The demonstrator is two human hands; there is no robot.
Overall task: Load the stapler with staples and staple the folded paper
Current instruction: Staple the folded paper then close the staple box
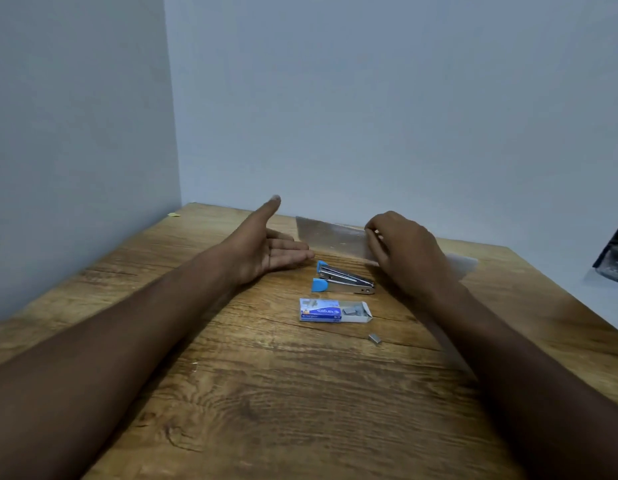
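A small metal stapler (342, 279) with blue ends lies on its side on the wooden table (266, 393). Just in front of it sits a blue and white staple box (330, 310), its tray slid out to the right with staples showing. A loose strip of staples (374, 338) lies a little nearer. The folded paper (330, 237) lies flat near the wall, blurred. My right hand (404, 251) is on the paper's right part, fingers curled and pinching its edge. My left hand (266, 247) rests palm up left of the stapler, fingers spread, thumb raised, empty.
Walls close the table's far and left sides. A dark object (612, 261) stands off the table at the right edge. A small yellow scrap (174, 214) lies at the far left corner.
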